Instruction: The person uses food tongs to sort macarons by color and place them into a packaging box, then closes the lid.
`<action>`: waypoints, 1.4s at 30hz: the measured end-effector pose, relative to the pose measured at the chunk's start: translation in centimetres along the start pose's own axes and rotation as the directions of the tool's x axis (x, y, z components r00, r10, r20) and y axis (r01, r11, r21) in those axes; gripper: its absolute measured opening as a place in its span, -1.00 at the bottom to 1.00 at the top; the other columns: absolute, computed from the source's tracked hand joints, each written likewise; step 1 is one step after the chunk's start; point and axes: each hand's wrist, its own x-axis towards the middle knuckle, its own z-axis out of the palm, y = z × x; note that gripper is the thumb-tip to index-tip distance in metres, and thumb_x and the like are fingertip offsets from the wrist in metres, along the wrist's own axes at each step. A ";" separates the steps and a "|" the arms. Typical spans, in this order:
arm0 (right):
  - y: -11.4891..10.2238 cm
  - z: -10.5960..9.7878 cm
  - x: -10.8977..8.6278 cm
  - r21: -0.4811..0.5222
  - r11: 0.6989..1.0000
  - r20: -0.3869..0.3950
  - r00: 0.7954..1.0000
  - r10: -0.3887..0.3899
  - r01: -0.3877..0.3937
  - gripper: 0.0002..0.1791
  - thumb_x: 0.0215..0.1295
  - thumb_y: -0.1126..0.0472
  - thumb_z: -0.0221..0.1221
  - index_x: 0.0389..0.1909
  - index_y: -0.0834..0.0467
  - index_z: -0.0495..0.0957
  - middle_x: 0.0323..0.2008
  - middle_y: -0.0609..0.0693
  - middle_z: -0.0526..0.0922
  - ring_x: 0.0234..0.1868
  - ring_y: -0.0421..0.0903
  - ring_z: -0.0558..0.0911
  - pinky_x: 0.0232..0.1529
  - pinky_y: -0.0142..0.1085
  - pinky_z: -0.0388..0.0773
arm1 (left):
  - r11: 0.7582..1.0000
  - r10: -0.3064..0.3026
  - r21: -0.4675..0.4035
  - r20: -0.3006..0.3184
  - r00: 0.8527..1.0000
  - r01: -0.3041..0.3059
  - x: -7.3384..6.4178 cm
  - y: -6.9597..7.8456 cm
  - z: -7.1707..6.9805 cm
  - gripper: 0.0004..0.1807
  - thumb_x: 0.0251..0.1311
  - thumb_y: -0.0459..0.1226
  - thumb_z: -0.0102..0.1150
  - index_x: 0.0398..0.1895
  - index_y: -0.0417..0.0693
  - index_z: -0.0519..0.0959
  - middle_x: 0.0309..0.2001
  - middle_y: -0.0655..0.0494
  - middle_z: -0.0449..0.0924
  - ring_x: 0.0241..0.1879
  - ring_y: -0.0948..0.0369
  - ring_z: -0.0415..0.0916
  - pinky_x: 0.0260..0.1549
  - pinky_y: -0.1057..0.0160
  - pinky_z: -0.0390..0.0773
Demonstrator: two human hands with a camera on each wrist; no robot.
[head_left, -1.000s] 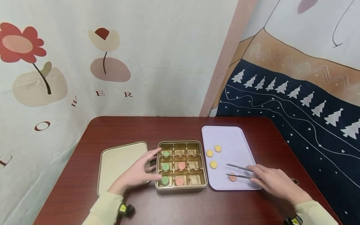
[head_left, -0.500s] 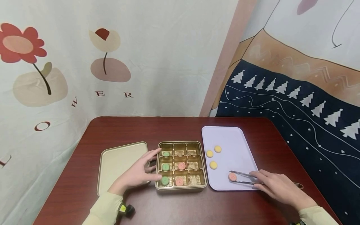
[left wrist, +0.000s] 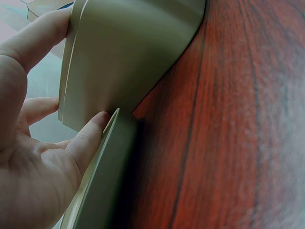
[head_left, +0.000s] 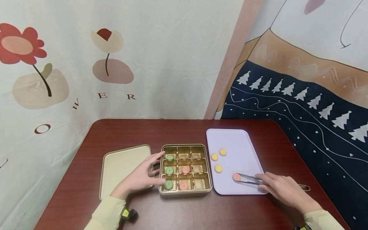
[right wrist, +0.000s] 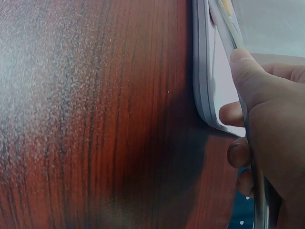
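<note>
My right hand [head_left: 283, 190] grips metal tongs [head_left: 248, 182] over the lavender tray [head_left: 235, 137]. Between the tong tips is a pink macaron [head_left: 236, 177], at the tray's near part. In the right wrist view, the thumb and curled fingers lie around the tong handles [right wrist: 257, 191]. My left hand [head_left: 142, 174] touches the left side of a gold tin [head_left: 187, 192] with its fingers spread; the left wrist view has fingertips against the tin's wall [left wrist: 119, 52]. Inside the tin's divided insert, green macarons [head_left: 168, 184] fill the left column and two pink macarons [head_left: 183, 185] sit in the middle one.
Three yellow macarons [head_left: 218, 168] lie at the tray's left side. The tin's lid [head_left: 123, 163] lies flat left of the tin, partly under the left hand. All stand on a dark red wooden table [head_left: 178, 131], with printed cloths behind.
The tong tips have come down around the pink macaron and drawn together on it. The macaron has shifted slightly away from me. My left hand has stayed in place.
</note>
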 end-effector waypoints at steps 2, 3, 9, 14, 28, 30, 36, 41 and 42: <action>0.0 0.1 0.0 -0.001 1.000 0.000 1.000 0.007 -0.007 -0.58 0.25 -0.02 0.48 0.12 -0.08 0.71 -0.30 -0.41 0.54 -0.47 -0.48 0.34 -0.56 -0.51 0.42 | 1.000 0.001 -0.003 -0.001 1.000 -0.001 0.0 0.0 0.0 0.21 -0.01 -0.29 0.65 0.69 -0.03 0.10 0.62 -0.22 0.00 0.52 -0.31 0.12 0.38 0.13 0.52; 0.0 0.1 0.0 0.000 1.000 0.003 1.000 0.012 -0.012 -0.58 0.25 -0.02 0.48 0.12 -0.09 0.71 -0.29 -0.41 0.54 -0.47 -0.48 0.34 -0.56 -0.50 0.44 | 1.000 0.002 -0.003 -0.002 1.000 -0.002 0.0 0.0 0.0 0.21 -0.01 -0.29 0.65 0.69 -0.03 0.10 0.62 -0.22 0.00 0.52 -0.31 0.12 0.38 0.13 0.52; -0.1 0.2 -0.1 0.009 0.999 0.021 0.999 0.044 -0.044 -0.60 0.30 -0.05 0.45 0.13 -0.10 0.70 -0.26 -0.40 0.57 -0.45 -0.47 0.37 -0.52 -0.46 0.51 | 1.000 0.001 -0.007 -0.002 1.000 -0.001 0.0 0.0 0.0 0.20 -0.01 -0.31 0.65 0.69 -0.04 0.10 0.62 -0.23 0.00 0.52 -0.31 0.13 0.37 0.14 0.53; -0.3 0.3 0.1 0.011 0.998 0.010 0.998 0.055 -0.055 -0.60 0.30 -0.04 0.45 0.13 -0.10 0.70 -0.24 -0.38 0.61 -0.43 -0.47 0.39 -0.49 -0.45 0.55 | 1.000 0.008 -0.008 -0.001 1.000 -0.008 0.0 0.0 0.0 0.20 0.00 -0.30 0.65 0.68 -0.05 0.10 0.62 -0.22 0.00 0.52 -0.31 0.13 0.37 0.14 0.53; -0.4 -0.8 2.2 0.027 0.997 -0.070 0.995 0.070 -0.068 -0.55 0.25 0.04 0.48 0.15 -0.08 0.65 -0.37 -0.37 0.48 -0.51 -0.45 0.31 -0.56 -0.53 0.32 | 1.000 0.011 0.002 -0.001 1.000 -0.011 0.0 0.0 0.0 0.20 0.00 -0.29 0.65 0.68 -0.06 0.10 0.62 -0.22 0.00 0.52 -0.32 0.13 0.37 0.14 0.54; -0.4 -1.1 2.7 0.034 0.997 -0.079 0.994 0.071 -0.068 -0.55 0.25 0.05 0.48 0.15 -0.08 0.65 -0.36 -0.36 0.50 -0.51 -0.45 0.31 -0.56 -0.52 0.33 | 1.000 0.012 0.000 -0.002 1.000 -0.012 0.0 0.0 0.0 0.20 0.00 -0.29 0.65 0.68 -0.06 0.10 0.62 -0.22 0.00 0.52 -0.32 0.13 0.37 0.14 0.54; -0.2 -2.1 4.1 0.037 0.998 -0.146 0.988 0.049 -0.044 -0.54 0.23 0.12 0.48 0.16 -0.07 0.64 -0.34 -0.30 0.54 -0.51 -0.42 0.31 -0.59 -0.53 0.29 | 1.000 0.016 -0.004 -0.002 1.000 -0.016 0.0 -0.1 0.0 0.19 0.01 -0.31 0.64 0.68 -0.07 0.10 0.62 -0.22 0.01 0.52 -0.32 0.13 0.37 0.14 0.54; -0.2 -2.7 5.2 0.040 0.998 -0.141 0.989 0.051 -0.046 -0.55 0.26 0.11 0.47 0.17 -0.08 0.63 -0.31 -0.25 0.59 -0.51 -0.40 0.34 -0.59 -0.53 0.33 | 1.000 0.012 -0.006 -0.002 1.000 -0.012 0.0 0.0 0.0 0.19 0.01 -0.30 0.64 0.68 -0.06 0.10 0.61 -0.22 0.01 0.52 -0.31 0.13 0.37 0.14 0.54; -0.3 -2.8 5.4 0.039 0.998 -0.132 0.990 0.055 -0.051 -0.55 0.27 0.11 0.47 0.17 -0.08 0.63 -0.32 -0.24 0.59 -0.51 -0.39 0.34 -0.59 -0.53 0.33 | 1.000 0.011 -0.007 -0.002 1.000 -0.011 0.0 0.0 0.0 0.19 0.01 -0.30 0.65 0.68 -0.06 0.10 0.61 -0.21 0.01 0.52 -0.30 0.13 0.37 0.15 0.54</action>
